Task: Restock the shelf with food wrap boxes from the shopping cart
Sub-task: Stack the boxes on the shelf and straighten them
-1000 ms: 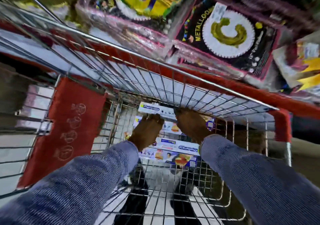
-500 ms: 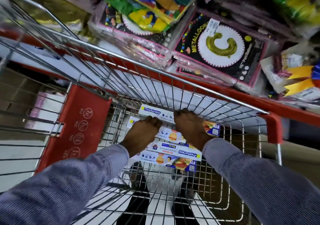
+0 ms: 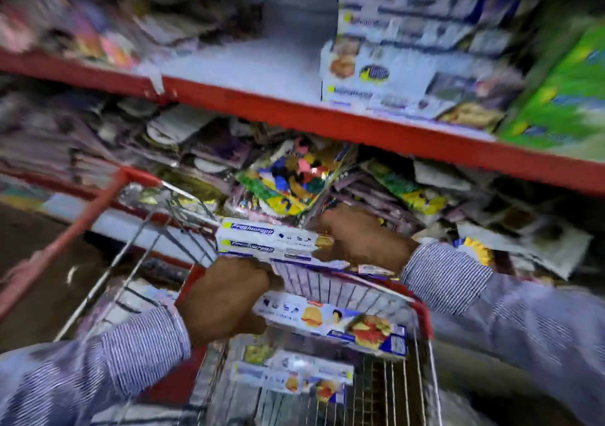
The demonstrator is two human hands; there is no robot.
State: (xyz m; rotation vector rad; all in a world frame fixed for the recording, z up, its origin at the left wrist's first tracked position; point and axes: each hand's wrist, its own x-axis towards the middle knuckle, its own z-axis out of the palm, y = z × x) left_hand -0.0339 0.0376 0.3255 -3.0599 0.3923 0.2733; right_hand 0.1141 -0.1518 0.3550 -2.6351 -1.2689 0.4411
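My left hand (image 3: 229, 298) and my right hand (image 3: 360, 240) grip a small stack of white and blue food wrap boxes (image 3: 271, 240) from either side, lifted above the rim of the shopping cart (image 3: 420, 314). One box (image 3: 330, 322) hangs lower under my left hand, and whether that hand holds it I cannot tell. Another food wrap box (image 3: 294, 378) lies in the cart's basket. On the upper red-edged shelf (image 3: 262, 104) sits a pile of similar boxes (image 3: 393, 75) at the right, with bare white shelf to their left. The picture is blurred.
Green packs (image 3: 563, 98) stand at the right end of the upper shelf. The lower shelf behind the cart is crammed with colourful party packets (image 3: 288, 180). The cart's red handle bar (image 3: 65, 239) runs diagonally at the left.
Both hands have risen out of the cart's basket with the boxes between them. The view has swung up from the basket, bringing the upper shelf into sight.
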